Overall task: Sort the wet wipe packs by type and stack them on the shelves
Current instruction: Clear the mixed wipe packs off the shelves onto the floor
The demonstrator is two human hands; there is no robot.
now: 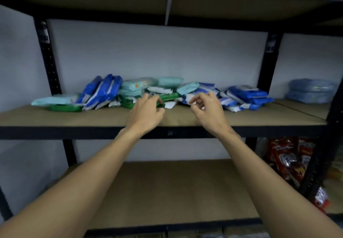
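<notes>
**Left hand on a green pack, right hand loose above the blue ones**

The flat green plastic wet wipe pack (169, 96) lies at the front middle of the jumbled row of wet wipe packs (161, 90), on the brown board of the middle shelf (74, 117). The left hand (146, 112) reaches in palm down, its fingers and thumb curled round the near end of that green pack. Motion blur softens the exact contact. The right hand (210, 112) hovers just to the right of it, fingers loosely curled and holding nothing, over blue-and-white packs (207, 87) at the row's front edge.

Around these, pale teal packs (137, 84) are heaped behind the green one. Dark blue packs (105, 89) lean on edge to the left. Further left a second green pack (65, 108) lies flat with a pale teal one on top. To the right, a low stack of dark blue packs (248, 94) rests slightly askew.

The shelf sits in a black metal frame (49, 57) against a grey wall (157, 52). The brown lower shelf (176, 187) shows between the forearms. In the neighbouring bay to the right, blue-tinted plastic-wrapped bundles (311, 91) stand at the same level, and red snack bags (289, 158) fill the space beneath them.
</notes>
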